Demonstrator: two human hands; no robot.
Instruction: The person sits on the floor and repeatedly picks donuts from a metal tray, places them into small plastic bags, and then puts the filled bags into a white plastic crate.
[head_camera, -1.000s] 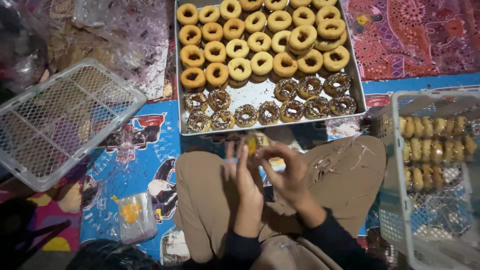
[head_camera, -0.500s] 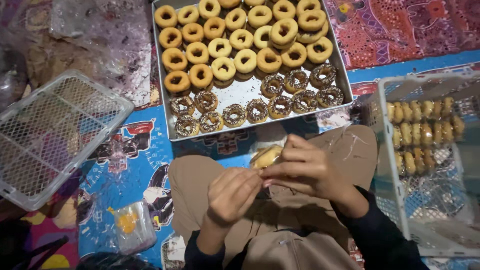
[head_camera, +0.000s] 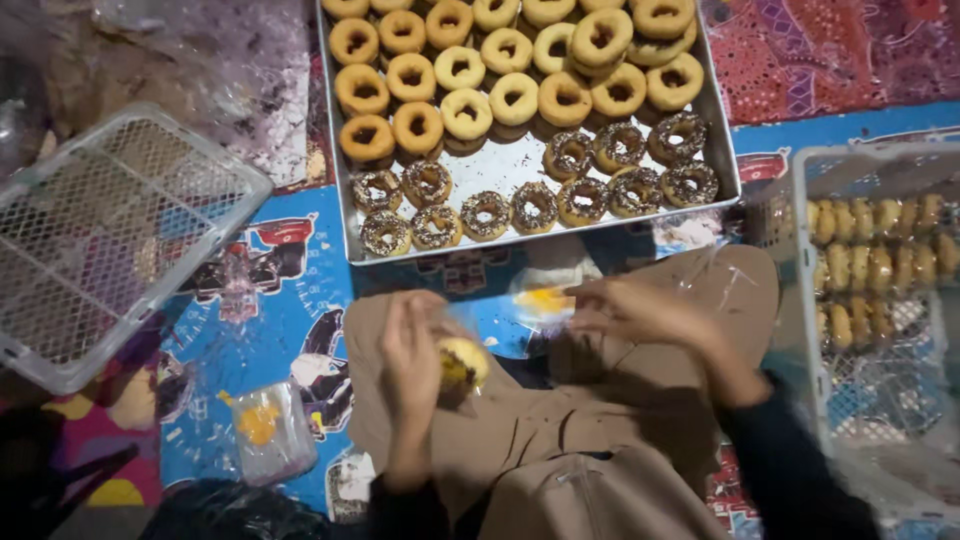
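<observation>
Left hand (head_camera: 412, 350) curled around doughnut (head_camera: 460, 366) above lap, right hand (head_camera: 640, 312) pinching clear plastic wrapper (head_camera: 543, 300) just beside; loose grip or snagged film likely to mean dropped or smeared topping.

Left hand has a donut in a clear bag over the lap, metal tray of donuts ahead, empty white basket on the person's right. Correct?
Not quite: the head view shows the white basket on the right holds rows of packed donuts. The rest stands: left hand, donut, metal tray.
</observation>
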